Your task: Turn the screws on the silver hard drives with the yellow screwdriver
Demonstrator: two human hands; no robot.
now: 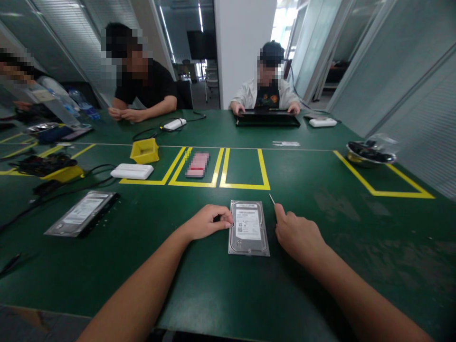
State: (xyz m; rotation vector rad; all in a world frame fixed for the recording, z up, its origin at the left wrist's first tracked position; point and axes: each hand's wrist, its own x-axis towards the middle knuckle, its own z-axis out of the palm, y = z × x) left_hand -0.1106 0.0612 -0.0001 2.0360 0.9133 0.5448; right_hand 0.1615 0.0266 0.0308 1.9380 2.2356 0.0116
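A silver hard drive (248, 244) with a white label lies flat on the green table in front of me. My left hand (210, 221) is at its left edge, thumb and curled fingertips pinched against the metal side. To the right of the drive, my right hand (297, 232) is closed around a screwdriver (272, 199). Only its thin metal shaft sticks out past my fingers, pointing forward and apart from the drive; the handle is mostly hidden in my grip.
Another hard drive (81, 216) lies at left in a clear bag. Beyond are a white power strip (132, 171), a yellow bin (144, 152), a pink blurred item (198, 165) and a metal bowl (370, 161). Co-workers sit across; one holds a black panel (268, 118).
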